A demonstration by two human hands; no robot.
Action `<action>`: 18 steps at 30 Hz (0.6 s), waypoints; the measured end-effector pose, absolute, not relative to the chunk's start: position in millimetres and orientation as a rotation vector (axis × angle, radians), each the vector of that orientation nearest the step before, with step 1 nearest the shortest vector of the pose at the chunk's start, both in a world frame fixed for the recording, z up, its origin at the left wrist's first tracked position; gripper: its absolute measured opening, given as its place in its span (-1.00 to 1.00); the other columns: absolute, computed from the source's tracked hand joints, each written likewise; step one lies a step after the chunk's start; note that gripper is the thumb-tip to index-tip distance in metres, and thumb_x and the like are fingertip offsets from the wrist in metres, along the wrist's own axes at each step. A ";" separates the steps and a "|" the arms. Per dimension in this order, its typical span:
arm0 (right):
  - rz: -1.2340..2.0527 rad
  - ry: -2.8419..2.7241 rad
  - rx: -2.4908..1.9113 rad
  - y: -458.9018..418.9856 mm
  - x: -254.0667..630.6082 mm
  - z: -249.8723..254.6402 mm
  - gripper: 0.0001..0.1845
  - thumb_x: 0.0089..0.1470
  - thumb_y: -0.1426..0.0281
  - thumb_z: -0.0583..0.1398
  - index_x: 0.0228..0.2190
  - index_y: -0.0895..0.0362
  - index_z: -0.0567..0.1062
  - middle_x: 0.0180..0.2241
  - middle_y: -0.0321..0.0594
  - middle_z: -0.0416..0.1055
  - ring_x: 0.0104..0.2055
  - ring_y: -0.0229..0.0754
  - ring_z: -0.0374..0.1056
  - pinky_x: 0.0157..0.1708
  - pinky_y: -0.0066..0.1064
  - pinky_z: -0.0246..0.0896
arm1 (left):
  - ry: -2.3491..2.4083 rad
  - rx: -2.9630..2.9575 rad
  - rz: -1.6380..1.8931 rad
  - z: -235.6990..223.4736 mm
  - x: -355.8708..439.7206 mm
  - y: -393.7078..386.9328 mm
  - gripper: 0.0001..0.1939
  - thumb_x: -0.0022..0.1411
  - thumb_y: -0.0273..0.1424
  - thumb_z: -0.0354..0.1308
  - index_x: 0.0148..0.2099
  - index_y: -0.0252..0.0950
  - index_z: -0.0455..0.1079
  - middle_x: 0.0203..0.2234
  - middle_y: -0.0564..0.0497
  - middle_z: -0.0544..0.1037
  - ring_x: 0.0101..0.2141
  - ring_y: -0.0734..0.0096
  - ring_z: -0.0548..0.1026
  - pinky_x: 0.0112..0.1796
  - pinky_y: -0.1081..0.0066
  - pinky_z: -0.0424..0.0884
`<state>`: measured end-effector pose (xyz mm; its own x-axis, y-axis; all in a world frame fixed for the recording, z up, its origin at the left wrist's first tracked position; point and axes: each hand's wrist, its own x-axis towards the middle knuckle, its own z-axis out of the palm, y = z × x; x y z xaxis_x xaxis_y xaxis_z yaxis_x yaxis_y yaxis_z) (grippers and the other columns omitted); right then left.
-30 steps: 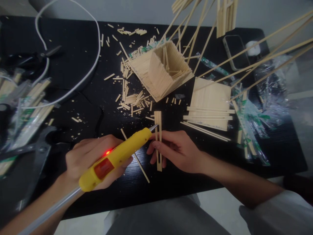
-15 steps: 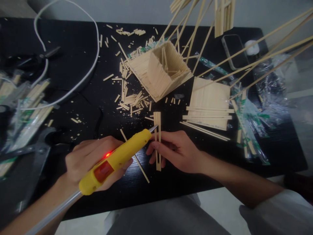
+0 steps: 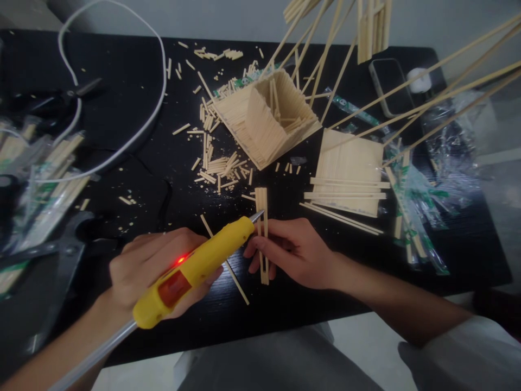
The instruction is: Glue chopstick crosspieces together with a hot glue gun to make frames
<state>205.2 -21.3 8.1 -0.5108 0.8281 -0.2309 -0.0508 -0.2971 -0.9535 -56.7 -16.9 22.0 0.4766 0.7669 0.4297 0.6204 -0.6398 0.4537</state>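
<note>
My left hand point(image 3: 150, 258) is closed around a yellow hot glue gun point(image 3: 214, 251) with a red light lit, a clear glue stick point(image 3: 97, 353) trailing from its back end. The metal nozzle touches or nearly touches a small narrow frame of wooden sticks point(image 3: 261, 200). Held upright between the thumb and fingers of my right hand point(image 3: 301, 252), that frame has a long slot down its middle. Under the glue gun a single loose stick point(image 3: 236, 282) lies slanted on the table.
Behind stand a box built of sticks point(image 3: 264, 125) and a flat stick panel point(image 3: 350, 157) with loose sticks. Cut stick pieces point(image 3: 223, 165) are scattered about. Pliers point(image 3: 69, 250), wrapped chopsticks point(image 3: 52, 190), a white cable point(image 3: 163, 70), a phone point(image 3: 391, 87) and long sticks surround the work.
The glue gun has shifted very slightly to the right, its nozzle staying at the stick frame. My right hand and the frame have hardly moved.
</note>
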 end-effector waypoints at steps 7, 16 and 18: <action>1.849 -1.383 -1.049 -21.5 207.6 8.9 -0.69 0.44 0.20 0.22 -0.18 0.18 0.62 -0.39 -0.24 0.62 -0.49 -0.30 0.56 -0.49 -0.55 0.55 | 1.189 2.484 0.922 20.2 -57.5 -17.3 -0.87 0.47 -0.24 0.10 -0.14 -0.12 0.42 -0.51 0.17 0.55 -0.61 0.55 0.51 -0.58 0.43 0.46; 1.822 -1.345 -1.027 -21.9 205.1 7.3 -0.68 0.44 0.23 0.23 0.00 0.19 0.63 -0.30 -0.20 0.61 -0.39 -0.28 0.61 -0.50 -0.60 0.54 | 1.216 2.487 0.889 22.4 -56.9 -16.5 -0.84 0.52 -0.23 0.08 -0.14 -0.14 0.39 -0.49 0.18 0.54 -0.60 0.59 0.51 -0.56 0.51 0.49; 1.819 -1.342 -1.012 -22.1 205.3 7.2 -0.68 0.44 0.24 0.22 0.01 0.20 0.62 -0.30 -0.21 0.61 -0.39 -0.28 0.61 -0.51 -0.60 0.54 | 1.172 2.507 0.926 22.4 -56.4 -15.0 -0.88 0.48 -0.27 0.14 -0.15 -0.15 0.39 -0.52 0.18 0.53 -0.63 0.60 0.48 -0.58 0.53 0.45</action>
<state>205.3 -22.1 7.2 -0.4885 0.8489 -0.2019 -0.0571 -0.2620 -0.9634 -56.4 -15.0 22.4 0.4824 0.7517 0.4496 0.6111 -0.6566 0.4421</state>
